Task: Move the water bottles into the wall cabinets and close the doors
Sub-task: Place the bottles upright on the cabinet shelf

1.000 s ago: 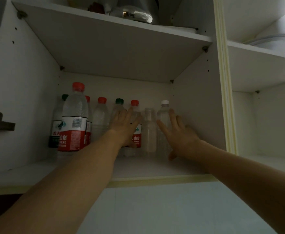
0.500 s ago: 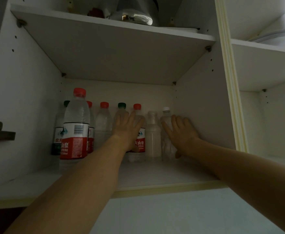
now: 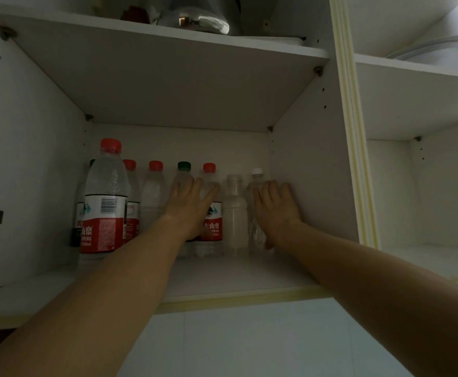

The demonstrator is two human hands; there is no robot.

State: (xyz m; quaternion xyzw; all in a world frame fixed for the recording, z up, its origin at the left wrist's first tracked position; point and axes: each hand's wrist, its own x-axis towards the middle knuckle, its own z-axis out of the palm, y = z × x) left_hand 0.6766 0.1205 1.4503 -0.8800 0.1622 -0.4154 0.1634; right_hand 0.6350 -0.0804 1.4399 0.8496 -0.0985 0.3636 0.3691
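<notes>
While water bottles (image 3: 104,197) stand rowed at the cabinet shelf's (image 3: 238,276) back, the left hand (image 3: 191,202) and right hand (image 3: 275,208) press flat, fingers straight, grip apart, against them.

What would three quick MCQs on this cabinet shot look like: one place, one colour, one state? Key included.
1. Where does the tallest red-capped bottle stand?
A. front left of the lower shelf
B. top shelf
C. right-hand cabinet

2. What colour is the cap of the bottle by the right wall?
A. green
B. white
C. red

3. How are the hands?
A. both flat against bottles
B. both gripping caps
C. both off the shelf

Key: 1 A, it stands ahead of the row; 2 B, its cap is pale; 3 A, left hand and right hand show straight fingers on bottles.
</notes>
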